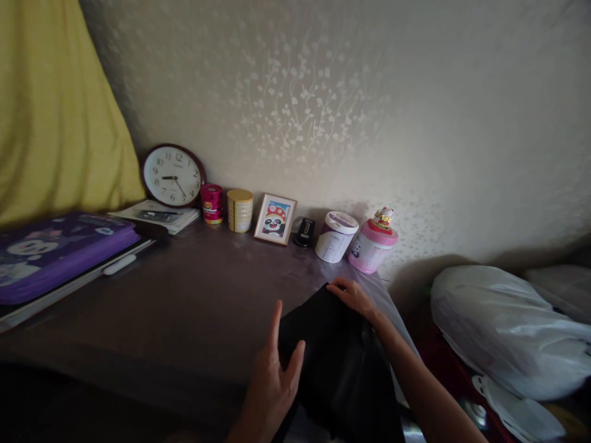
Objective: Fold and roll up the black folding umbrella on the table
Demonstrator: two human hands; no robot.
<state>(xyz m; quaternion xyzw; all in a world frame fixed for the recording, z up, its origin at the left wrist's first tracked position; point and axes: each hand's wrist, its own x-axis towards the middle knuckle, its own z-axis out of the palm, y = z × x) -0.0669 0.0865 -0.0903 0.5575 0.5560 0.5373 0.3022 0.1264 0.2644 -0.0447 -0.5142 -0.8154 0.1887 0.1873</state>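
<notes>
A piece of black cloth [341, 357] hangs over the front right of the table, its upper edge raised. My right hand [353, 296] pinches that upper edge near its corner, with thumb and fingers closed on the fabric. To the left of the cloth is my left hand [277, 375], index finger pointing up and thumb stretched apart from it. Its other fingers are mostly hidden, and nothing shows between the thumb and index finger. Whether the black cloth is a garment or a bag cannot be made out.
Along the wall stand a clock [173, 175], a pink can [212, 204], a yellow-lidded jar [240, 211], a framed panda picture [276, 219], a small black object [305, 232], a white tub [337, 237] and a pink tub [372, 246]. A purple case [69, 249] lies left; white plastic bags [508, 326] sit right.
</notes>
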